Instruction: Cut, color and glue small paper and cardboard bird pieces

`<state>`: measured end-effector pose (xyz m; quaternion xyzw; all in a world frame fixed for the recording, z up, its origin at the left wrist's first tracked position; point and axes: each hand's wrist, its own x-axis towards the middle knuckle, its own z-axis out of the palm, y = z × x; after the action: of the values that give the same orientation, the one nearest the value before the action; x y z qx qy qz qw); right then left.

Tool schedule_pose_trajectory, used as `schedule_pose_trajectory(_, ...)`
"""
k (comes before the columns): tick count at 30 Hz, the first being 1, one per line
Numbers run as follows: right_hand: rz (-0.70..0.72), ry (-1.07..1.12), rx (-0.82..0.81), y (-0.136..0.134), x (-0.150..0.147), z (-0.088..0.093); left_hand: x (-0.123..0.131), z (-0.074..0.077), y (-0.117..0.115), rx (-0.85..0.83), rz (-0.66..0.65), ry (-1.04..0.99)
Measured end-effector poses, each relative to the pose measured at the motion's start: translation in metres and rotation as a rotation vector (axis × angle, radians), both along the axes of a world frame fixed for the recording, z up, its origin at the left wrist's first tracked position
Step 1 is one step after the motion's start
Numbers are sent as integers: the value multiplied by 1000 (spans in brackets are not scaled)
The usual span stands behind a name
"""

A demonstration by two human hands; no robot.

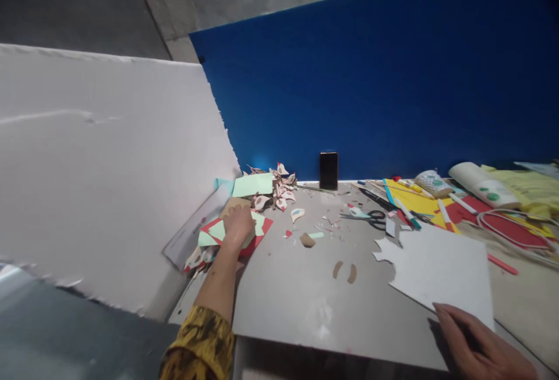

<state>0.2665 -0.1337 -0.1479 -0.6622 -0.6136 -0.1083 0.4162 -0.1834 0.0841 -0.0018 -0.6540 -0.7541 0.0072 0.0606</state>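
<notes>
My left hand (239,226) reaches into a pile of coloured paper, its fingers curled down and their tips hidden. It is over a piece of brown cardboard (236,203), beside red paper (262,235) and light green paper (212,232); whether it grips one of them does not show. At the lower right, my right hand (476,342) has thumb and forefinger together by the near edge of a white card sheet (445,263) with a ragged, cut-out left side. What they pinch, if anything, is hidden. Two curved brown cardboard strips (351,273) lie mid-table.
Bird-shaped cutouts (283,194) are heaped at the back left. A phone (328,170) leans on the blue partition (371,89). Black-handled scissors (375,219), markers (407,213), coloured paper, a paper roll (483,185) and a looped white cable (515,231) fill the right side.
</notes>
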Motion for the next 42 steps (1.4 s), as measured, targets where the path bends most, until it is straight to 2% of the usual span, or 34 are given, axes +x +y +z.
schedule_pose_trajectory(5, 81, -130, 176, 4, -20, 32, -6, -6, -1, 27, 8, 27)
schedule_pose_trajectory(8, 96, -131, 194, 6, -24, 37, 0, -6, 2, 128, -41, 6)
schedule_pose_trajectory(12, 126, -113, 230, 6, -26, 37, 17, -11, 4, 271, -208, -84)
schedule_pose_trajectory(14, 152, -80, 238, 7, -28, 39, 28, -13, 3, 221, -282, -143)
schedule_pose_trajectory(18, 174, -40, 196, 6, -26, 42, 48, -12, -1, -46, -443, -233)
schedule_pose_trajectory(22, 101, -194, -5, 6, -9, 40, 67, -15, -7, -228, -536, -158)
schedule_pose_trajectory(25, 54, -312, -132, 7, 8, 34, 82, -21, -14, -207, -601, -158)
schedule_pose_trajectory(29, 65, -356, -171, 10, 21, 30, 97, -26, -26, -126, -654, -215)
schedule_pose_trajectory(33, 136, -350, -112, 10, 26, 34, 100, -33, -32, -50, -663, -234)
schedule_pose_trajectory(37, 124, -302, -18, 8, 23, 37, 96, -44, -27, -12, -697, -261)
schedule_pose_trajectory(42, 157, -298, 12, 12, 21, 43, 94, -53, -21, 13, -697, -286)
